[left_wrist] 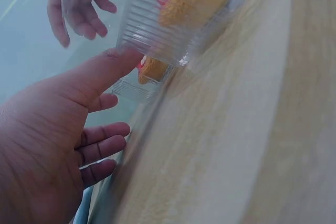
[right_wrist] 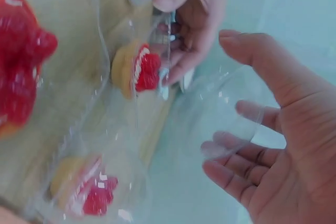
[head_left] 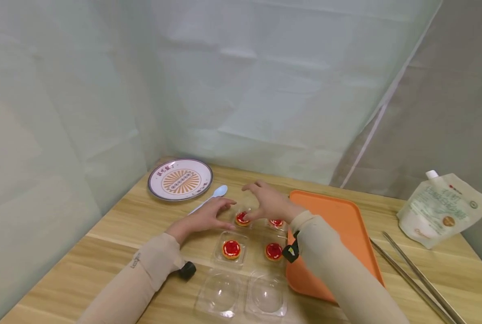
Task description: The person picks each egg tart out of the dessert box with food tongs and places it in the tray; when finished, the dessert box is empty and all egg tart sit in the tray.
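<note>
My left hand is beside the back left clear plastic box, fingers spread and thumb extended. In the left wrist view its thumb overlaps the ribbed wall of a clear box. Across from it my right hand reaches over the red-topped tart in the back left box. A raised, clear domed lid stands before its spread fingers, and its thumb is apart from the dome. Other red-topped tarts sit in clear boxes: front left, front right and back right.
Two clear domed lids lie nearest me. An orange tray is right of the boxes, with metal tongs and a spouted pouch beyond. A light-blue spoon and patterned plate are at the back left.
</note>
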`<control>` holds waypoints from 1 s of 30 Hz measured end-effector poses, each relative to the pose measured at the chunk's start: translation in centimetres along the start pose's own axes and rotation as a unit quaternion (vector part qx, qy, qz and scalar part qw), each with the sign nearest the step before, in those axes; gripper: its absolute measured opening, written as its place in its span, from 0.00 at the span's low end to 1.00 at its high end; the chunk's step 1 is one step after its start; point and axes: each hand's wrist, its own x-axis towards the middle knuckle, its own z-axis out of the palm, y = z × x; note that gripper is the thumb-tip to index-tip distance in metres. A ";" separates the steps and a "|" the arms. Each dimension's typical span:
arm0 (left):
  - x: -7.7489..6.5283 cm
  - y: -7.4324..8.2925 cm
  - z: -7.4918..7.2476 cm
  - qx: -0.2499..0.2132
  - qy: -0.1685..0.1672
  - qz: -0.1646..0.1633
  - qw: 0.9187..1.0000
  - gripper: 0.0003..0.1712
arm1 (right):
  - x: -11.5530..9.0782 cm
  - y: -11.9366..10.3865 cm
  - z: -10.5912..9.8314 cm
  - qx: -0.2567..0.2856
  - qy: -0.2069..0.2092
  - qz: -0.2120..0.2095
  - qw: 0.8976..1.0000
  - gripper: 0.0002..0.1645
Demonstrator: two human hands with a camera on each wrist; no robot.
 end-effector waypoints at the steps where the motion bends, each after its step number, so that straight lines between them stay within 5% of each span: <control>1: 0.0 0.0 0.0 0.000 -0.002 -0.001 1.000 0.42 | -0.2 0.2 -0.1 -0.003 0.008 -0.003 1.000 0.46; 11: -0.1 0.3 0.0 0.000 -0.007 -0.013 1.000 0.44 | -0.9 1.9 -1.0 0.029 0.068 -0.006 0.997 0.52; 30: 0.0 0.1 0.2 0.003 -0.012 -0.022 1.000 0.44 | 1.4 4.6 -0.5 0.154 0.073 0.064 0.983 0.48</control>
